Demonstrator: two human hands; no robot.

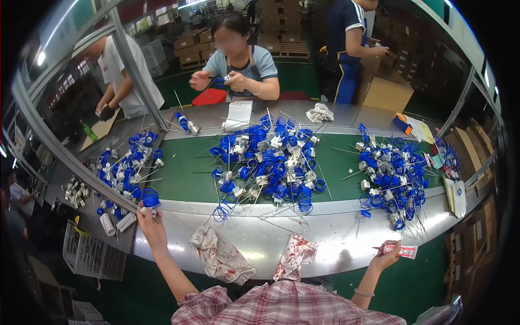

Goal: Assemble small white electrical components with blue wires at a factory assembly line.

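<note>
In the head view, the left hand [153, 227] has its thumb and fingers clamped on a pale block [147, 211] with a blue coil [151, 197] standing just above the fingertips. The right hand [385, 260], well apart, has its fingers closed around a red-and-white tube [405, 251], its thin red tip pointing left, away from the coil.

The held piece looks to be mid-job: tube and block are not touching, and whether anything has been put on the block is too small to tell. Much seems left, or waiting to be sorted: one heap of coils [123, 170] lies beyond the left fingers, a middle heap [276, 162] between and ahead of both hands, and a right-hand heap [398, 179] ahead of the right fingers. Which heaps are finished, I cannot tell. Two red-stained rags [221, 257] [296, 254] lie between the hands, suggesting wiping is part of the work.
</note>
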